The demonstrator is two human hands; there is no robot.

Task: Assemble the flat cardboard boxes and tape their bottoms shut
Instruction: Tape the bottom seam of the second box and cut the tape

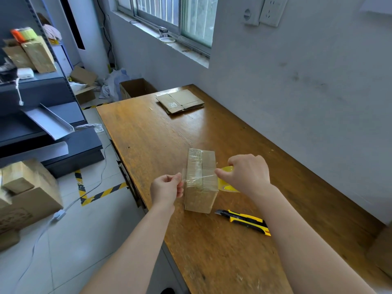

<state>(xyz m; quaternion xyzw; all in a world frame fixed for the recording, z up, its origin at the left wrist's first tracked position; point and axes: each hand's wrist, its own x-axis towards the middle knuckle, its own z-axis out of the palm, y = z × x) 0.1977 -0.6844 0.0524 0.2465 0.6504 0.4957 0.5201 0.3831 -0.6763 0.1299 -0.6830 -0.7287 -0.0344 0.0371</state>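
Assembled cardboard box point(200, 196) sits near the front edge of the counter point(148, 128), one tape band across its far end. Left hand point(166, 188) pinches the free tape end. Right hand point(248, 175) grips the tape roll point(229, 187), strip stretched over the box. Risks: slack or twist could fold the tape onto itself or lay it off the seam, and the light box may slide.

The box point(201, 179) stands on the table point(148, 128) between your left hand point(167, 188) and right hand point(248, 174). The tape roll point(228, 186) is in your right hand, just beside the box; the tape strip point(197, 178) goes from it over the box to your left hand. The knife point(244, 221) lies nearer to you than your right hand, the flat cardboard stack point(180, 100) well beyond both.
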